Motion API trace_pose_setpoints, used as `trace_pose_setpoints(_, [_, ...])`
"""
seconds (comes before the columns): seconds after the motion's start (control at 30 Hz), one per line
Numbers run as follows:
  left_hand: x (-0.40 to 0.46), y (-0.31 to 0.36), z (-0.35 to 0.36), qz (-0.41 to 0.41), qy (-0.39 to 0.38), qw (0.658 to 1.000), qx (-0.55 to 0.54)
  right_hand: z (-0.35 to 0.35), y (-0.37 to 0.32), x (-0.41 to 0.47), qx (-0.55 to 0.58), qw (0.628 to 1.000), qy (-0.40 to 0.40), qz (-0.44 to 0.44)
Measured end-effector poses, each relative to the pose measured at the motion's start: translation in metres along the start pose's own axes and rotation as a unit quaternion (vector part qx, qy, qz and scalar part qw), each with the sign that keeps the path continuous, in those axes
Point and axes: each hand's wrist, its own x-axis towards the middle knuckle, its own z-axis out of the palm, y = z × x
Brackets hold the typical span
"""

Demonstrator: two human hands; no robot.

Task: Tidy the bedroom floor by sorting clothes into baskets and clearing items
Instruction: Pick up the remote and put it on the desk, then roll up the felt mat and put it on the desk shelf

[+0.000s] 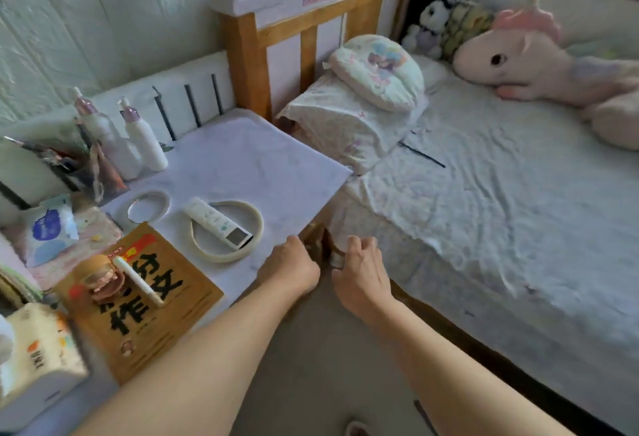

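Both hands reach down into the narrow gap between the white-topped wooden desk on the left and the bed with the rumpled white patterned sheet on the right, so the step in hand looks like clearing something out of that gap rather than sorting clothes. No basket and no loose clothes show in view.

The left hand sits just past the desk's near right corner, knuckles up, fingers curled downward out of sight; whether it grips anything I cannot tell. The right hand is just beside it, against the bed's edge, fingers bent round a small pale object that is blurred and partly hidden; it seems to pinch it, and what it is cannot be made out. That object lies low in the gap, near the sheet's hanging edge.

Both forearms stretch forward from the near edge, nearly parallel, converging at the gap.

The next move probably calls for lifting the object straight up and clear of the desk corner and the sheet, then carrying it to wherever it belongs, without brushing the white remote control lying across the cream ring on the desk.
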Motion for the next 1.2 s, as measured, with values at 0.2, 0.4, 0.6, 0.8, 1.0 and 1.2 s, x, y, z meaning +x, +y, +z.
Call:
trace_pose_setpoints(0.2, [-0.05, 0.069, 0.065, 0.101, -0.037, 0.993, 0.046, -0.03, 0.092, -0.058, 0.01, 0.993, 0.031, 0.118])
trace_pose_setpoints(0.4, [-0.121, 0.136, 0.144, 0.172, -0.097, 0.974, 0.113, -0.046, 0.199, -0.134, 0.021, 0.976, 0.06, 0.209])
trace_pose_setpoints(0.6, [-0.215, 0.203, 0.24, 0.239, -0.154, 0.944, 0.167, -0.059, 0.316, -0.224, 0.044, 0.952, 0.089, 0.288])
trace_pose_setpoints(0.8, [-0.313, 0.254, 0.336, 0.288, -0.175, 0.92, 0.198, -0.068, 0.431, -0.311, 0.056, 0.926, 0.078, 0.366])
trace_pose_setpoints(1.0, [-0.35, 0.279, 0.4, 0.308, -0.209, 0.896, 0.244, -0.059, 0.506, -0.357, 0.08, 0.899, 0.045, 0.427])
trace_pose_setpoints(1.2, [-0.344, 0.306, 0.446, 0.323, -0.227, 0.876, 0.277, -0.05, 0.551, -0.36, 0.104, 0.883, 0.03, 0.457])
